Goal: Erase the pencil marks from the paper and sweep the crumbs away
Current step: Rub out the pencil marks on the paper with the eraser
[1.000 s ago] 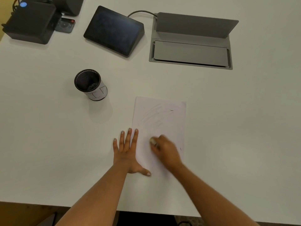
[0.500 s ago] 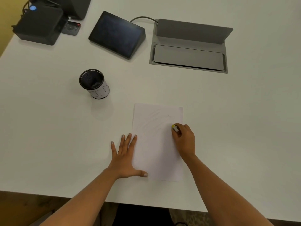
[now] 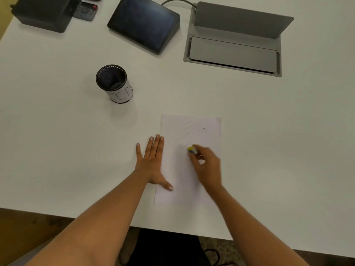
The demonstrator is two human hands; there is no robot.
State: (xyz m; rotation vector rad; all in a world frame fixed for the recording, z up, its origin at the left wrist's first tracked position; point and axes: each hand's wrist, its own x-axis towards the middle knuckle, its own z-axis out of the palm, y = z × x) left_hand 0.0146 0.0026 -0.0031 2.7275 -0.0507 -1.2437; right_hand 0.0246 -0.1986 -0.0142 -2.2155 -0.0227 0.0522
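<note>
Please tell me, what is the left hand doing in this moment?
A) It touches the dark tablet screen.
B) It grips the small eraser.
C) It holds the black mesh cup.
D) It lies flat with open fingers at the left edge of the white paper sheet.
D: the left hand lies flat, thumb on the white paper sheet, while the right hand holds the small yellow-tipped eraser.
</note>
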